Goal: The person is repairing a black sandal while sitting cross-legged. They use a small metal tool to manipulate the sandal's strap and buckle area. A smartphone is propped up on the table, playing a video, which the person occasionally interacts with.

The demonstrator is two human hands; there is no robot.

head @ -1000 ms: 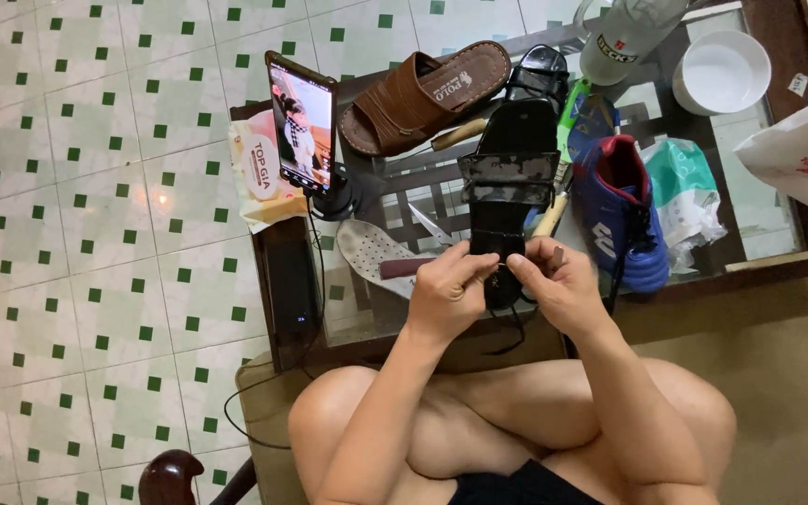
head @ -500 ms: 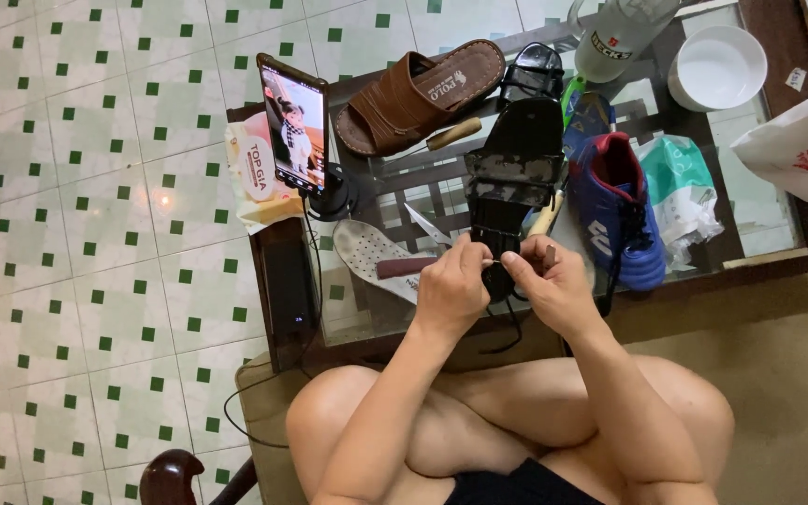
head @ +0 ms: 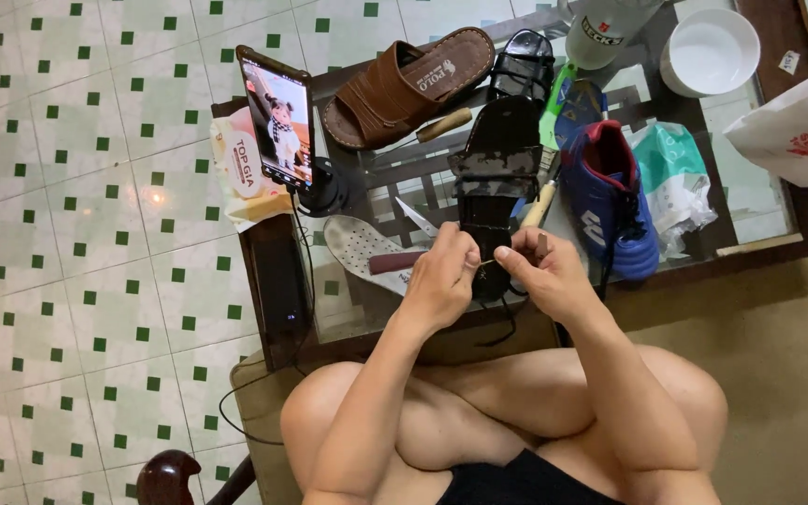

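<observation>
Both hands stay put: left hand (head: pixel 441 278) and right hand (head: pixel 542 271) pinch black sandal (head: pixel 495 178) (white packet (head: pixel 243 173) left).

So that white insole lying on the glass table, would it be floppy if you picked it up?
Probably yes: the white insole looks thin and flat, so it would likely bend and feel light. Its perforated surface suggests some grip rather than slipperiness. Lying flat beside the black sandal, it should slide on the glass table, not roll.

light: bright, even — soft shadows | glare: floor tile (head: pixel 154 198) | focus: sharp — no blur
</observation>
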